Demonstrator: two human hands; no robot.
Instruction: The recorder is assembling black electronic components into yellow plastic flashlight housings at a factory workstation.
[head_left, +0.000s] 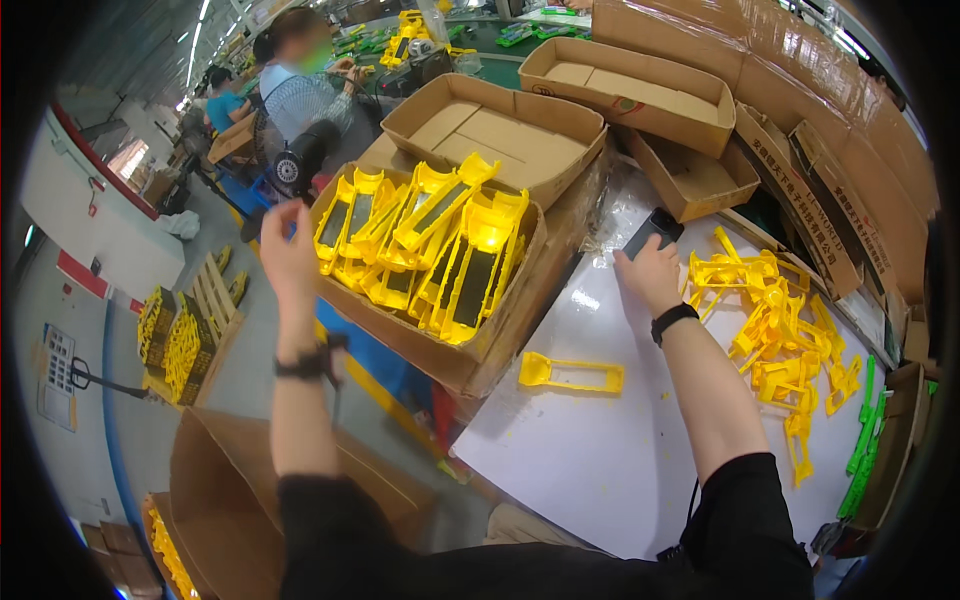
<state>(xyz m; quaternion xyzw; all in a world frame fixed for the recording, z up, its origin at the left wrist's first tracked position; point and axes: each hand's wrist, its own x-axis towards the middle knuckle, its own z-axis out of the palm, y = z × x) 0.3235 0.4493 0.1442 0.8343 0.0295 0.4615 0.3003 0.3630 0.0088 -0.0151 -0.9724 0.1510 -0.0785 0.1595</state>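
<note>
Gripping a smooth black rectangular block (660, 229), material not discernible, in right hand (652, 272), to the right of a brown cardboard box (410, 345) heaped with long yellow plastic frames (490, 225). Unable to tell block resting from block lifted. Holding left hand (287, 245) raised near left rim of box, fingers bent toward thumb; unable to tell from this view open from closed. Wearing a black band on each wrist. Noting dark rectangular strips set in many of the boxed frames; stacked at varied slants, reaching above the rim. Observed right of box, on white flat-topped counter (600, 460): a single yellow plastic frame with open middle (537, 370), lying flat. Farther right of box, same counter: a loose, tangled pile of yellow plastic frames (775, 305), then, farthest right, slim green plastic strips (865, 440). Recorded just behind box: a shallow brown cardboard tray (480, 150); behind and to its right, a second shallow cardboard tray (620, 115). Noted beyond box, to the left: a seated co-worker in a pale patterned top (305, 105).
</note>
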